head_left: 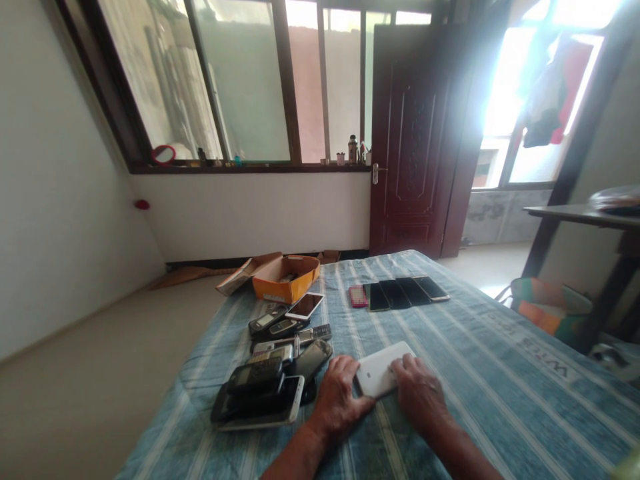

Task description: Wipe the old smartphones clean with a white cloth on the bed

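Observation:
A large white smartphone or small tablet (376,371) with a small logo, its back facing up, is at the front of the striped blue cloth (480,373). My left hand (341,393) grips its left edge, thumb along the near side. The curled fingers of my right hand (419,387) press on its right part; what lies under those fingertips is hidden. Left of my left hand is a heap of old mobile phones (257,375), some stacked on a white-framed device (296,400). A white phone with a dark screen (305,306) lies behind the heap.
An open orange box (287,290) with something dark inside stands at the back left. Several dark phones (400,294) lie in an overlapping row beside a small pink item (358,295). Beyond are a brown door (415,147) and, at right, a dark table (590,215).

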`<state>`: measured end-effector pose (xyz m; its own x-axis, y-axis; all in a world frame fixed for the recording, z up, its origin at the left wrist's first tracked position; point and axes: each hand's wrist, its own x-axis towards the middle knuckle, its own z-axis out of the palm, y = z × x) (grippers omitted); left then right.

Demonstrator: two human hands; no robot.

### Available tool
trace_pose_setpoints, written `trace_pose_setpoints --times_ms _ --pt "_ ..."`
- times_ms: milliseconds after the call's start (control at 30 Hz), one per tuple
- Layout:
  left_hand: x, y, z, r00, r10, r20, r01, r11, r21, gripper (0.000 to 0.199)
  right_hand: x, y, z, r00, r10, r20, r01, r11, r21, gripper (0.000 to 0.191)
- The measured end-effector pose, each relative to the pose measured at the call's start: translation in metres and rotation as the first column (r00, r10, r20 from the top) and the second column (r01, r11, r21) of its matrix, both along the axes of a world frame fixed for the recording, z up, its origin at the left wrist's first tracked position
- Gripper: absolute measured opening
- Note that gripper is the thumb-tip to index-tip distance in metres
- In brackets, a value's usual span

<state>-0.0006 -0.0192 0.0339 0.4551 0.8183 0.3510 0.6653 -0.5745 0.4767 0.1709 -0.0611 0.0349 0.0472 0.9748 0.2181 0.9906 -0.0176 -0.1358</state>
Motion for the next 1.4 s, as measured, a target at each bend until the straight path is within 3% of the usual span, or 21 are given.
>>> trace_pose_setpoints --times_ms 133,233,533,667,833,1000,1200,1400 --pt "0.0 0.003 -0.003 1.0 -0.017 -0.022 0.018 0.999 0.033 0.024 -0.024 -0.008 -0.001 0.989 0.145 -0.037 -0.144 0.989 0.025 0.025" --pt "0.0 0.003 -0.005 0.999 -0.018 -0.029 0.02 0.999 0.049 0.023 -0.024 -0.008 -0.002 0.984 0.172 -0.043 -0.17 0.984 0.051 0.025" --pt "-0.002 0.0 -0.005 1.0 -0.021 -0.011 0.021 1.0 0.012 0.032 0.035 0.008 0.004 0.985 -0.173 -0.024 0.172 0.984 -0.054 0.032" --pt "-0.002 0.0 -0.003 0.999 -0.02 -0.025 0.02 1.0 0.013 0.03 0.038 0.006 0.006 0.981 -0.194 -0.025 0.191 0.977 -0.099 0.032" --pt "-0.002 -0.001 -0.002 1.0 -0.019 -0.023 0.02 1.0 0.021 0.031 0.025 0.003 0.003 0.989 -0.151 0.003 0.15 0.981 -0.124 0.032" --pt "0.0 -0.001 -0.002 0.999 -0.011 -0.031 0.012 0.999 0.034 0.03 -0.003 -0.006 0.004 1.0 0.002 -0.002 -0.002 0.995 -0.099 0.028" --pt "0.0 0.002 -0.005 0.999 -0.029 -0.019 0.031 0.995 0.093 0.022 -0.029 -0.015 -0.006 0.986 0.163 -0.043 -0.161 0.986 0.042 0.023" --pt "-0.003 0.004 -0.011 0.998 -0.068 -0.009 0.068 0.992 0.104 0.024 -0.03 -0.016 -0.017 0.968 0.245 -0.052 -0.236 0.962 0.14 0.02"
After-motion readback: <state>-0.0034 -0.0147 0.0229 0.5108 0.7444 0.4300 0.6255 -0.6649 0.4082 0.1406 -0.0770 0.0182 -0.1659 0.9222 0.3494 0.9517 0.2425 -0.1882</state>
